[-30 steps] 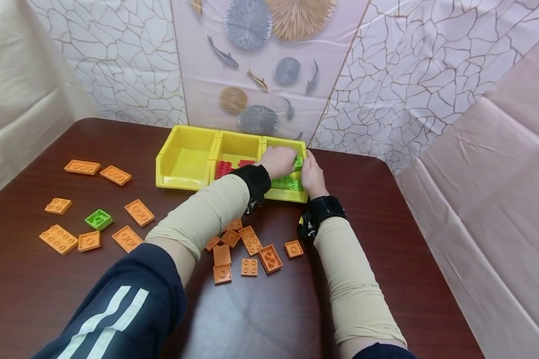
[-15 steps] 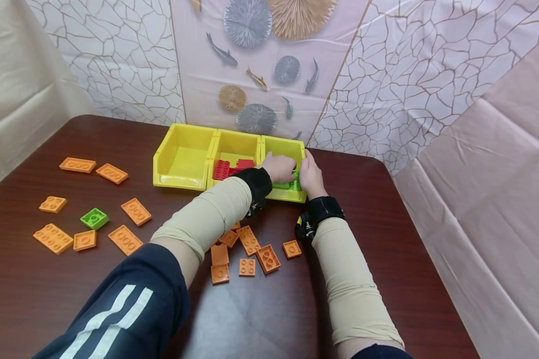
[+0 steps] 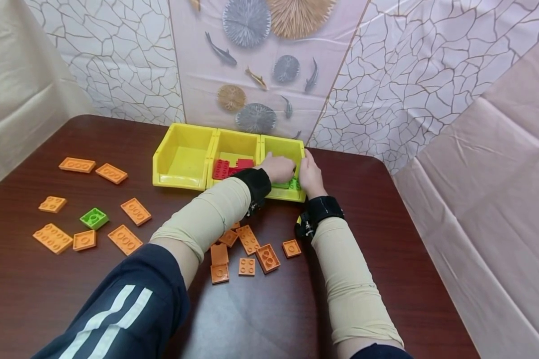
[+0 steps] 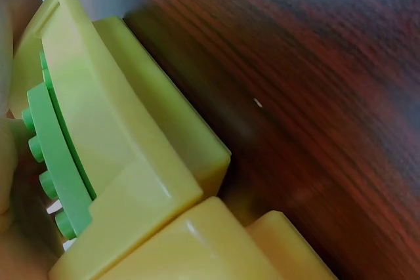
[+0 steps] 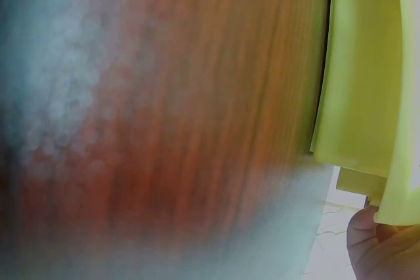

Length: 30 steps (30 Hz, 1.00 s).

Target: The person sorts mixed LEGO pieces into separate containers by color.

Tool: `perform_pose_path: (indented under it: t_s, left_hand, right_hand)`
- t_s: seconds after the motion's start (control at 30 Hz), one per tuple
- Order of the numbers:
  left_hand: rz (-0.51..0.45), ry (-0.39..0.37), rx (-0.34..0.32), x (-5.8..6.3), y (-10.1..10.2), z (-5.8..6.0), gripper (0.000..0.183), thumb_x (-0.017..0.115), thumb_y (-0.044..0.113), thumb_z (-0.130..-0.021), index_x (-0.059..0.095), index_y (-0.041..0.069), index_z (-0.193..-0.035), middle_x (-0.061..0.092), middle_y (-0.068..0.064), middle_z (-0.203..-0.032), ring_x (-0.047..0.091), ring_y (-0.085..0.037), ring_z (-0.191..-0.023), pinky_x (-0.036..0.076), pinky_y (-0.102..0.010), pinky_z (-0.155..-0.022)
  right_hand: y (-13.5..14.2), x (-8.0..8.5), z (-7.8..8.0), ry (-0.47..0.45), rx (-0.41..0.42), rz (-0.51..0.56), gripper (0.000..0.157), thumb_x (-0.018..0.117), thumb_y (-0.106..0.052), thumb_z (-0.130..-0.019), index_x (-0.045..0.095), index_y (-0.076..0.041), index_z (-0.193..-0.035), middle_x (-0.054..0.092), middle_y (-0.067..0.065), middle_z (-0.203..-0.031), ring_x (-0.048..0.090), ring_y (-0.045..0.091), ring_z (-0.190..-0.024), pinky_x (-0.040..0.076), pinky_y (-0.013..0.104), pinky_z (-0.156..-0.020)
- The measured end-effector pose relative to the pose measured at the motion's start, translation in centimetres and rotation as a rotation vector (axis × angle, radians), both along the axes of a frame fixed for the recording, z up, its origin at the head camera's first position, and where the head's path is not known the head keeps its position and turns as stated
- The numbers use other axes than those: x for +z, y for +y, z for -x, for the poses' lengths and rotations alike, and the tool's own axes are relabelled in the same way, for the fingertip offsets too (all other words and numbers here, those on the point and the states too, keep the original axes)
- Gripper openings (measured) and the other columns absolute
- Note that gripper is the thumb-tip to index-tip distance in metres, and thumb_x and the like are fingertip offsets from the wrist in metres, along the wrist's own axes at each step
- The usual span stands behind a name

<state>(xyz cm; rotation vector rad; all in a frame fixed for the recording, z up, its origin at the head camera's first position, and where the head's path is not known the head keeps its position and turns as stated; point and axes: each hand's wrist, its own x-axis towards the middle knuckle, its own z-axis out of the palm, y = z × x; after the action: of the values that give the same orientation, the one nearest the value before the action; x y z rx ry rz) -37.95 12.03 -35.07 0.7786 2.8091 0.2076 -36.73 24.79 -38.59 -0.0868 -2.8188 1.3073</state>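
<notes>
In the head view, my left hand (image 3: 278, 169) reaches into the right-hand yellow bin (image 3: 283, 145), its fingers bent down and mostly hidden. Green building bricks (image 3: 294, 184) lie beneath and beside those fingers; whether one is pinched is out of sight. A studded green brick (image 4: 58, 155) shows beside the hand in the left wrist view, behind the bin's front lip. At the bin's right side, my right hand (image 3: 312, 175) holds the wall, with bent fingers at its edge in the right wrist view. Red bricks (image 3: 222, 169) lie in the middle bin (image 3: 239, 142).
A left yellow bin (image 3: 186, 154) adjoins the other two. Several orange bricks (image 3: 247, 267) lie in front of the bins, and more orange bricks (image 3: 136, 212) are spread on the left around one green brick (image 3: 94, 218). A patterned cloth (image 3: 260, 60) hangs behind the brown table (image 3: 386, 279).
My left hand has sunk a little deeper into the right bin. The green brick seen tilted by its fingers a second ago now appears lower. My right hand keeps its place.
</notes>
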Motion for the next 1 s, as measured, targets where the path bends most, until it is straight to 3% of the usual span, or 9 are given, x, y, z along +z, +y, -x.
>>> perform_pose_path:
  t_s: [0.3, 0.47, 0.63, 0.8, 0.9, 1.0]
  left_hand:
    - [0.025, 0.012, -0.04, -0.1, -0.8, -0.3, 0.032, 0.033, 0.021, -0.1, 0.058, 0.016, -0.118, 0.054, -0.005, -0.128, 0.045, -0.023, -0.122, 0.015, -0.052, -0.107]
    - [-0.013, 0.061, -0.084, 0.3, -1.6, -0.7, 0.031, 0.034, 0.022, -0.101, 0.06, 0.015, -0.117, 0.058, -0.004, -0.121, 0.049, -0.023, -0.116, 0.022, -0.051, -0.103]
    - [-0.086, 0.129, -0.137, 1.1, -3.3, -1.3, 0.035, 0.033, 0.02, -0.101, 0.058, 0.014, -0.124, 0.055, -0.002, -0.125, 0.048, -0.019, -0.118, 0.026, -0.048, -0.102]
    - [-0.153, 0.211, -0.196, 2.1, -7.0, -3.0, 0.031, 0.038, 0.019, -0.099, 0.06, 0.012, -0.121, 0.057, -0.003, -0.122, 0.049, -0.02, -0.116, 0.025, -0.045, -0.104]
    - [-0.184, 0.247, -0.219, 2.7, -10.3, -4.3, 0.028, 0.043, 0.017, -0.098, 0.062, 0.011, -0.118, 0.058, -0.004, -0.12, 0.05, -0.022, -0.115, 0.025, -0.046, -0.103]
    - [-0.213, 0.256, -0.201, 3.1, -14.3, -5.2, 0.027, 0.046, 0.015, -0.096, 0.063, 0.008, -0.115, 0.059, -0.007, -0.117, 0.051, -0.025, -0.114, 0.027, -0.047, -0.102]
  right_hand:
    - [-0.6, -0.2, 0.1, -0.026, -0.001, 0.013, 0.052, 0.012, -0.037, -0.1, 0.015, -0.023, -0.15, 0.03, 0.011, -0.148, 0.04, 0.033, -0.121, 0.032, 0.047, -0.099]
    - [-0.9, -0.3, -0.1, -0.032, -0.004, 0.016, 0.052, 0.011, -0.038, -0.1, 0.014, -0.023, -0.151, 0.034, 0.013, -0.145, 0.045, 0.032, -0.112, 0.035, 0.047, -0.095]
    - [-1.0, -0.1, -0.2, -0.017, -0.011, 0.016, 0.052, 0.011, -0.037, -0.101, 0.015, -0.02, -0.15, 0.042, 0.017, -0.136, 0.048, 0.033, -0.1, 0.038, 0.046, -0.091]
    - [-0.8, -0.1, -0.1, -0.025, -0.017, 0.018, 0.052, 0.013, -0.036, -0.101, 0.015, -0.02, -0.15, 0.036, 0.014, -0.144, 0.044, 0.033, -0.115, 0.034, 0.046, -0.097]
    - [-0.4, 0.0, 0.0, -0.032, -0.019, 0.014, 0.052, 0.013, -0.036, -0.101, 0.015, -0.02, -0.151, 0.029, 0.011, -0.149, 0.037, 0.031, -0.126, 0.029, 0.046, -0.102]
    - [0.0, 0.0, 0.0, -0.044, -0.016, 0.006, 0.052, 0.013, -0.036, -0.101, 0.013, -0.021, -0.151, 0.027, 0.011, -0.149, 0.036, 0.031, -0.126, 0.029, 0.046, -0.102]
